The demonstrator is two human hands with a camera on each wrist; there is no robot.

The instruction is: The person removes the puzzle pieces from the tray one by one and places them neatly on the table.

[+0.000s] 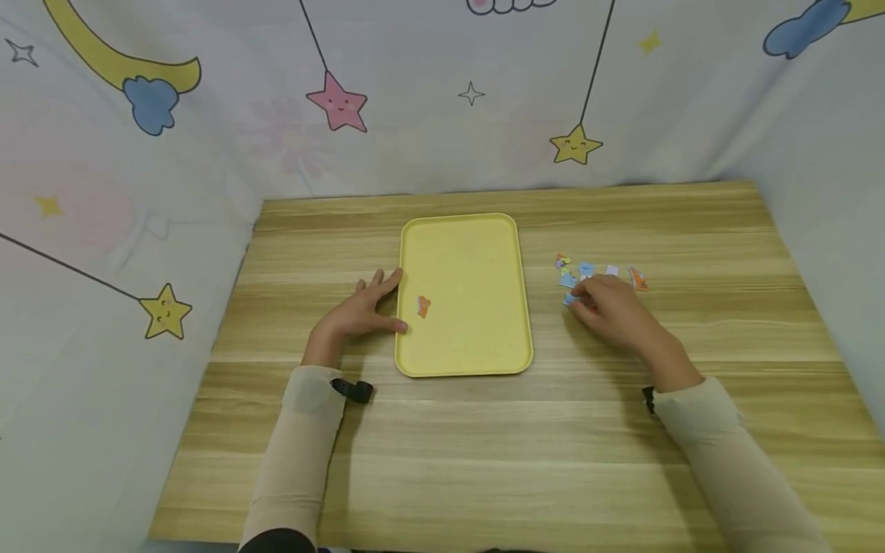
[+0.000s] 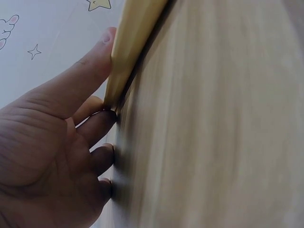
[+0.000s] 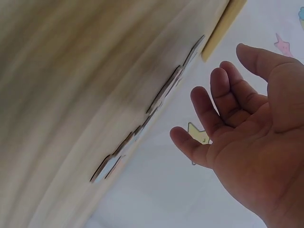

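Observation:
My left hand [image 1: 356, 311] lies at the left side of a yellow tray [image 1: 463, 363], its fingers spread. In the left wrist view the thumb [image 2: 102, 52] touches the tray's rim while the other fingertips rest low beside it. An orange puzzle piece [image 1: 424, 306] lies inside the tray near its left edge. Right of the tray, my right hand [image 1: 611, 311] hovers over several small puzzle pieces [image 1: 586, 269], partly covering them. The right wrist view shows that hand [image 3: 256, 109] with loosely bent fingers, apart from the flat pieces [image 3: 164, 90] and holding nothing.
A wood-grain table [image 1: 442, 453] carries everything. An orange and white piece [image 1: 638, 279] lies at the group's right end, and a blue piece [image 1: 570, 298] sits by the right fingertips. A printed cloth [image 1: 429, 146] hangs behind the table's back edge.

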